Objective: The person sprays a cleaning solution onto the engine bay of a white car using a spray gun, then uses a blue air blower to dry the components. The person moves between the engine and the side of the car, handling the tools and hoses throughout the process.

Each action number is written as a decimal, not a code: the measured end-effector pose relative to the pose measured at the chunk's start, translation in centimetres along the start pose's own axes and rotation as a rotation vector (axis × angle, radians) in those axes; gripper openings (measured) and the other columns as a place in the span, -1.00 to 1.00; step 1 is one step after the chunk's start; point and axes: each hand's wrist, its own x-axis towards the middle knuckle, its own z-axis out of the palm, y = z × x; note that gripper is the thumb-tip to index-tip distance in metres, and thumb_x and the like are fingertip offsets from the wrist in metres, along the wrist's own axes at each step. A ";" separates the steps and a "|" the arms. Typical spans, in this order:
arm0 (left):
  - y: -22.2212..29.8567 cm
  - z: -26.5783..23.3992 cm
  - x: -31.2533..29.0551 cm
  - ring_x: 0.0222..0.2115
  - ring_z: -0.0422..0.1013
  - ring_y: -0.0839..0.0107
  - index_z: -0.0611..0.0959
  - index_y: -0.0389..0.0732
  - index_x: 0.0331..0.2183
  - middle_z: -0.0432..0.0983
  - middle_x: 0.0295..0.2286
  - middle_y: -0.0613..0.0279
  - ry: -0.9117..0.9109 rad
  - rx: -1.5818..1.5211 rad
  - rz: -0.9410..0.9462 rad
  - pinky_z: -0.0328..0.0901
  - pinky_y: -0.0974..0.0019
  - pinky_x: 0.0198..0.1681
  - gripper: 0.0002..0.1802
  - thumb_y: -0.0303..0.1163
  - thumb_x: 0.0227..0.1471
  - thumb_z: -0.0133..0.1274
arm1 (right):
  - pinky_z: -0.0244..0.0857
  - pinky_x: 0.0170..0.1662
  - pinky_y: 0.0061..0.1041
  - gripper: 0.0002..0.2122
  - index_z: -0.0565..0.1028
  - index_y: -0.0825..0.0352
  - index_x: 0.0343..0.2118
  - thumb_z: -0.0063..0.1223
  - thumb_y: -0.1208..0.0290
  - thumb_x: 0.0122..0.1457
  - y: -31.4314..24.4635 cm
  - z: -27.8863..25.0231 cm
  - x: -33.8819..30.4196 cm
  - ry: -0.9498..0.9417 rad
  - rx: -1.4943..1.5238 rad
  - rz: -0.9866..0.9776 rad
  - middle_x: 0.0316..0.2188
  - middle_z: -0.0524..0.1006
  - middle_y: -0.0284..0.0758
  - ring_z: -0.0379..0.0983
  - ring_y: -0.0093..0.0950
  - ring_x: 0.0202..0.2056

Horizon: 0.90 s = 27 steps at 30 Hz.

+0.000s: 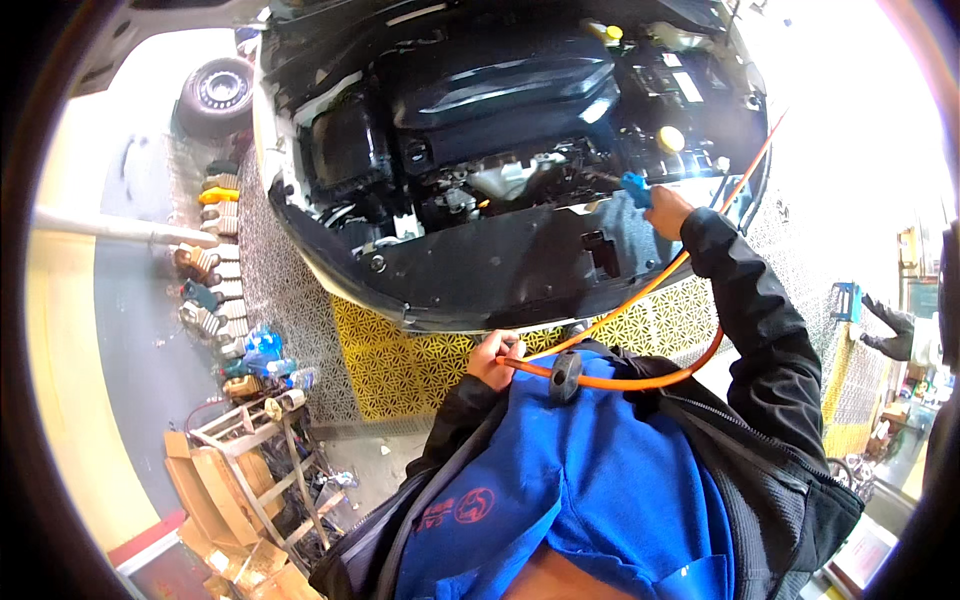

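Workshop floor, grey concrete with a yellow patterned mat (400, 365) laid under the nose of a car whose bonnet is up, engine bay (500, 130) fully exposed. Observation 1: the person leans over the front edge of the bay, dark jacket over a blue top. Observation 2: right hand (668, 210) is stretched forward to the right side of the bay, grip closed round a blue air gun (635, 187) whose nozzle points in toward the engine parts; how hard the trigger is pressed cannot be told. Observation 3: an orange hose (640, 290) runs back from the gun, loops across the chest and also trails off to the upper right. Observation 4: left hand (492, 360) sits close to the chest, fingers wrapped round the hose near a small metal fitting, keeping the slack gathered. Progress, as a judgement: the gun is at the right front area of the bay, so work there appears under way; centre and left of the bay look not yet reached. Periphery: a loose wheel (215, 92) upper left, bottles and coil springs (215, 250) in a row along the left, cardboard and a wooden frame (250, 470) lower left, 1 other person's sleeve at far right.
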 end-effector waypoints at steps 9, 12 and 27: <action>6.3 7.2 2.8 -0.59 0.38 0.54 0.54 -0.22 -0.24 0.44 -0.62 0.30 -0.189 0.099 -0.053 0.30 0.41 -0.50 -0.73 -0.29 0.05 0.16 | 0.29 -0.30 -0.17 -0.80 0.37 0.48 -0.34 0.03 0.43 0.08 5.7 -9.3 -11.9 -0.086 0.076 0.101 -0.46 0.45 0.06 0.45 0.00 -0.37; 8.2 10.7 3.9 -0.60 0.37 0.54 0.53 -0.19 -0.22 0.42 -0.65 0.29 -0.202 0.126 0.001 0.29 0.38 -0.52 -0.73 -0.30 0.05 0.16 | 0.26 -0.31 -0.14 -0.80 0.33 0.46 -0.30 0.01 0.42 0.13 8.5 -10.4 -15.9 -0.040 0.148 0.082 -0.46 0.44 0.06 0.43 0.02 -0.38; 9.1 13.7 7.0 -0.51 0.27 0.67 0.46 -0.30 -0.16 0.39 -0.53 0.41 -0.520 -0.330 -0.080 0.24 0.52 -0.41 -0.71 -0.29 0.18 0.03 | 0.29 -0.39 -0.20 -0.79 0.42 0.50 -0.33 0.09 0.43 0.10 10.1 -14.5 -21.8 -0.105 0.292 0.095 -0.59 0.43 0.02 0.45 -0.02 -0.49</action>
